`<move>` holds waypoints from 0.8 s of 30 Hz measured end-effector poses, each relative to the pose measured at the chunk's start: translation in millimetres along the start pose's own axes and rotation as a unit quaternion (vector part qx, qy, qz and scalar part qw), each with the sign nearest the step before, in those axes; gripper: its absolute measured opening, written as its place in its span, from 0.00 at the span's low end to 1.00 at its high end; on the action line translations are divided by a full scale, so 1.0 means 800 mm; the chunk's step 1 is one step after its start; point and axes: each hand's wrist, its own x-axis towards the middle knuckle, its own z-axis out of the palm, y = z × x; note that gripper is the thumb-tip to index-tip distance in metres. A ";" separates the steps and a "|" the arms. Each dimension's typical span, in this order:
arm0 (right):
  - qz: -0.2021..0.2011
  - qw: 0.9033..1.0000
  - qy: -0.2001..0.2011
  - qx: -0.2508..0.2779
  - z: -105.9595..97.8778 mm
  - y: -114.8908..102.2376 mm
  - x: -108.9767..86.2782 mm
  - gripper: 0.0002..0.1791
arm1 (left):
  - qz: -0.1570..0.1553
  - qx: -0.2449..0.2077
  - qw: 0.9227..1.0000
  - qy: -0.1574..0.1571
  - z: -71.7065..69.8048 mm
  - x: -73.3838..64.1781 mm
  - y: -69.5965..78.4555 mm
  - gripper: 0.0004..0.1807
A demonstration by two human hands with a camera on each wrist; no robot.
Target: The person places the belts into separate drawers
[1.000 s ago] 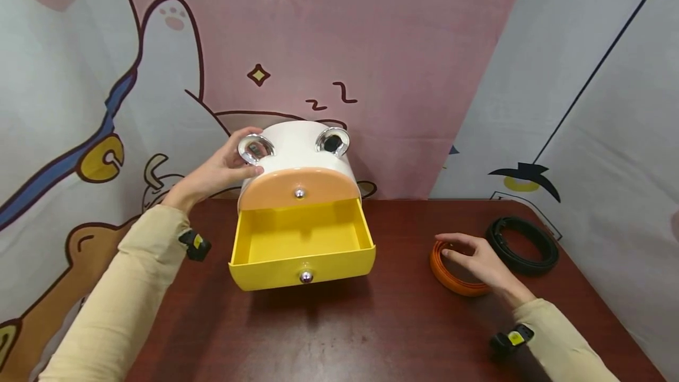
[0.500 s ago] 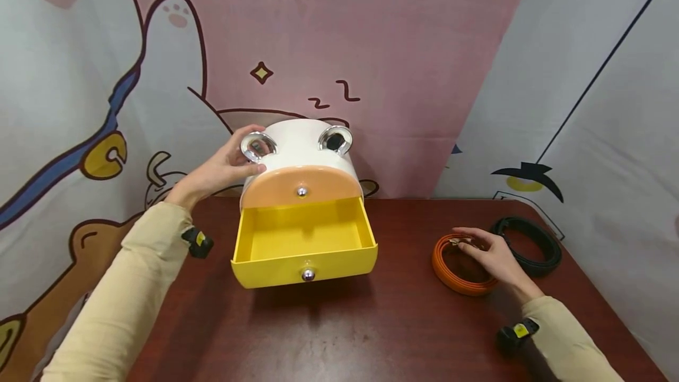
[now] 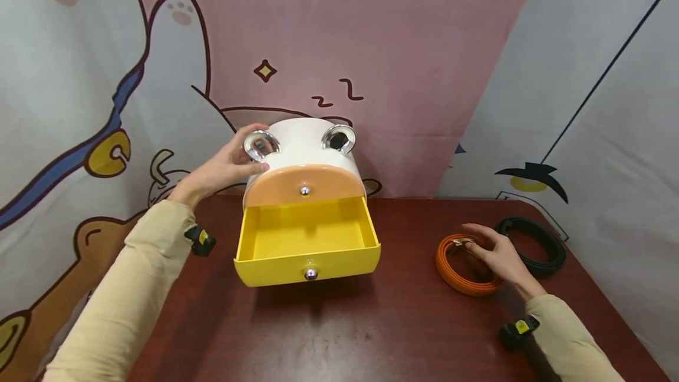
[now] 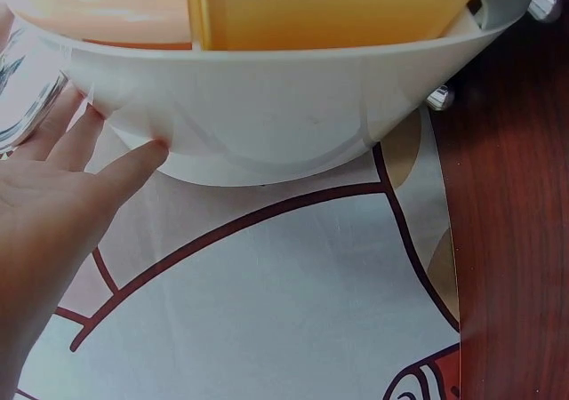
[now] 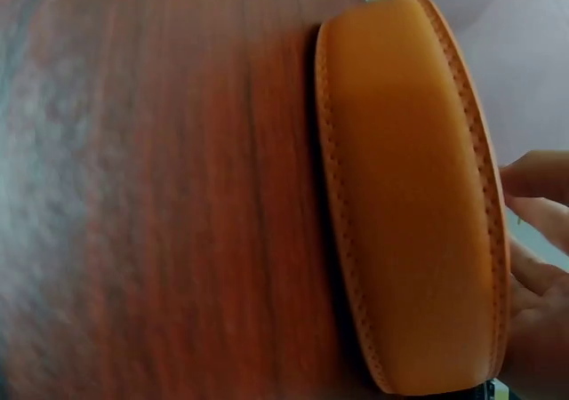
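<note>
In the head view, a white frog-shaped drawer box (image 3: pixel 303 134) with silver ring eyes has its yellow lower drawer (image 3: pixel 310 234) pulled out; the peach upper drawer (image 3: pixel 305 184) is closed. My left hand (image 3: pixel 225 164) rests against the box beside one eye, thumb toward the front. The left wrist view shows its fingertips (image 4: pixel 162 144) on the white side wall. An orange coiled belt (image 3: pixel 451 276) lies on the table, its metal buckle (image 3: pixel 460 241) on the inside. My right hand (image 3: pixel 498 255) hovers loosely curved over the coil's right side, fingertips right by the buckle.
A black coiled belt (image 3: pixel 551 252) lies just behind the right hand, near the table's right edge. The brown table (image 3: pixel 339 335) meets a cartoon-printed cloth (image 3: pixel 403 63) at the back and right.
My right hand has shifted right and slightly back along the orange belt, uncovering its buckle. The belt and the left hand keep their places; the head view has turned slightly left.
</note>
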 end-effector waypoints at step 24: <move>0.134 0.969 -0.054 0.199 0.019 0.010 -0.008 0.31 | 0.005 -0.021 1.000 -0.006 0.001 0.000 -0.002 0.41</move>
